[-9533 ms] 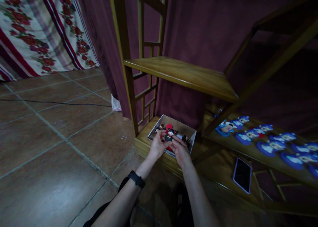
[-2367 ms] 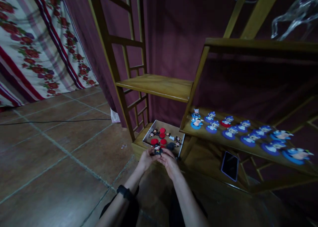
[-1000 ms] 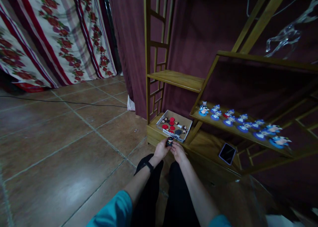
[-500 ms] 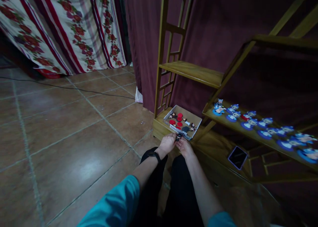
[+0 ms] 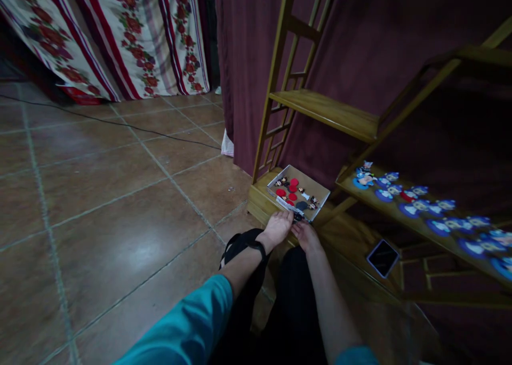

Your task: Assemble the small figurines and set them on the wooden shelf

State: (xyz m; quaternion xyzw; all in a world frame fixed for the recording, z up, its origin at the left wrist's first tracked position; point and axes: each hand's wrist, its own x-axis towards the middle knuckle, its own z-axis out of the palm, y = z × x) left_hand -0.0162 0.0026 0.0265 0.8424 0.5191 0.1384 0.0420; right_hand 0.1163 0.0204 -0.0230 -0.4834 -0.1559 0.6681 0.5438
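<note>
The dark figurine [image 5: 298,216] sits between my two hands, at the near edge of the box, so I read the view from the biggest thing down. The wooden shelf unit [image 5: 326,111] fills the far side; on its low base rests the shallow box [image 5: 312,180], its near wall just ahead of the fingers. The left hand [image 5: 279,226] comes to the figurine from the left, the right hand [image 5: 307,236] from below and to the right, and neither looks clearly nearer. The fingers of both seem to pinch it jointly, though the tips partly hide one another. I cannot tell its long axis (from here it is a small dark blot). Inside the box, red discs [image 5: 281,193] lie beyond it, leftward.
</note>
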